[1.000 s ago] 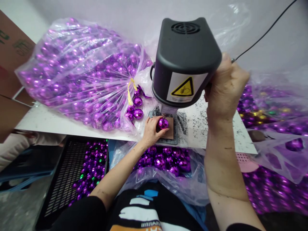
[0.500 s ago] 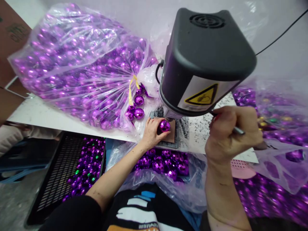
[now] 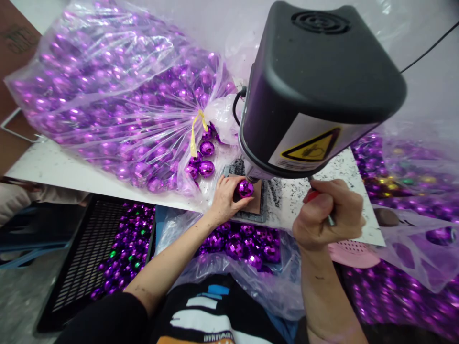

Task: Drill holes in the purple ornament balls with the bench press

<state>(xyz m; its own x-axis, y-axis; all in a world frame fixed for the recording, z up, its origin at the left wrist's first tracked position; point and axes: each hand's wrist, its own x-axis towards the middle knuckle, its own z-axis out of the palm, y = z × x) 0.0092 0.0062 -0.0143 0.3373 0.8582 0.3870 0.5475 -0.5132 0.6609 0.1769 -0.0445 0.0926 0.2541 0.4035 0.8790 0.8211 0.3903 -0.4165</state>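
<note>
My left hand [image 3: 228, 196] grips a shiny purple faceted ball [image 3: 245, 188] between thumb and fingers. The ball is on the brown pad of the machine's base plate [image 3: 255, 206], just under the press head. My right hand [image 3: 328, 215] is wrapped round the lever [image 3: 331, 220] of the black bench press [image 3: 322, 71], to the right of the machine. A bit of red shows between the right fingers. The yellow warning label [image 3: 315, 145] on the press faces me. Contact between the ball and the press tip cannot be made out clearly.
A big tied plastic bag of purple balls [image 3: 118, 95] lies on the white table [image 3: 107, 184] at left. Loose balls [image 3: 207, 168] sit beside its knot. More balls [image 3: 234, 247] fill an open bag before me. A black crate [image 3: 81, 258] stands lower left, a pink basket [image 3: 353, 253] at right.
My right hand has moved left and slightly lower with the lever, closer to the press. My left hand and the ball have stayed in place. The view has shifted slightly.
</note>
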